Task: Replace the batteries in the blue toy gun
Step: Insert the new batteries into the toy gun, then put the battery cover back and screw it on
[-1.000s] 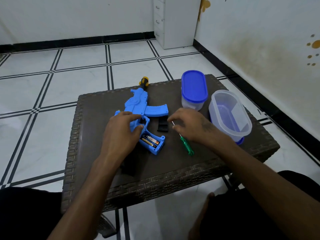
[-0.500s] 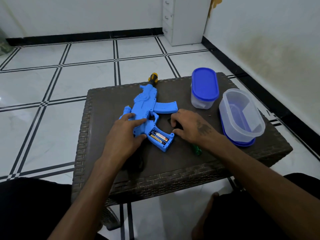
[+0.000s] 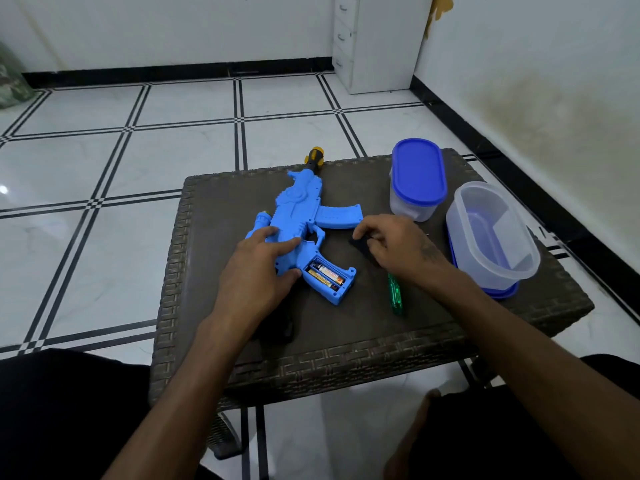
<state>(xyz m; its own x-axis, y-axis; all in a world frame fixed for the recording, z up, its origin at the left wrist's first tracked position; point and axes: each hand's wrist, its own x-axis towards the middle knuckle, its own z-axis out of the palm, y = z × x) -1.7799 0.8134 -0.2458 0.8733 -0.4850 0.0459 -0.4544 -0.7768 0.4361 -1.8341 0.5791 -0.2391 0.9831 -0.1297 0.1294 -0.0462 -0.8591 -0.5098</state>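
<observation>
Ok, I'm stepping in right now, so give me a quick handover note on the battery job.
Left hand rests on the blue toy gun, steadying it on the table.
Right hand pinches the black battery cover beside the gun.
Compartment in the grip is open, batteries inside.
Green screwdriver lies by the right wrist.
Left: whether these are the new batteries I cannot tell; refit cover.

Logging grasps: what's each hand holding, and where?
Right hand pinches the black battery cover at its edge. Left hand rests on the blue toy gun body.
</observation>
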